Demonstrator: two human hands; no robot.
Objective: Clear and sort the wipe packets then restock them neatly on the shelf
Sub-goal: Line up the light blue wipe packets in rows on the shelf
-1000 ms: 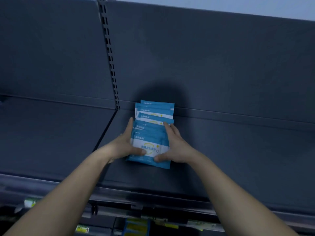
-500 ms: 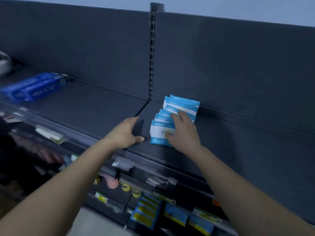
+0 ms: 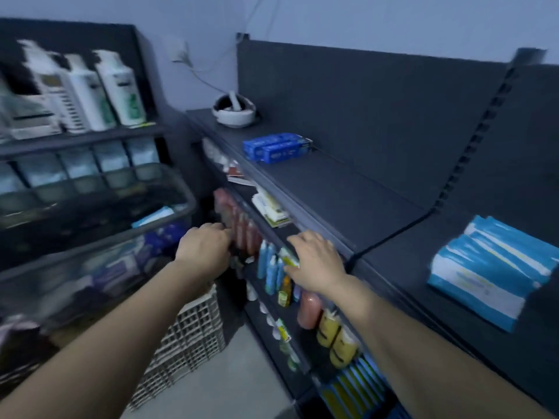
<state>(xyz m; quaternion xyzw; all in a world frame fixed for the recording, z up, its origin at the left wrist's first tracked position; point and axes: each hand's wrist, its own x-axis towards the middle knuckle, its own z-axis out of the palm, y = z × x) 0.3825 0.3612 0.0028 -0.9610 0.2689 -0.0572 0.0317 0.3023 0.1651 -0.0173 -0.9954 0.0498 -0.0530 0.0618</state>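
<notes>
Left hand (image 3: 203, 247), right hand (image 3: 314, 263) are hovering empty, fingers loose, likely targeting basket (image 3: 90, 245) leftward; wipe packets (image 3: 490, 267) sitting stacked rightward.

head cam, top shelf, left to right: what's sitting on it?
white round object → blue boxes → stack of wipe packets

Dim bluish light, dark shelving (image 3: 363, 101) against a pale wall (image 3: 363, 19), grey floor (image 3: 242, 388) below.
</notes>
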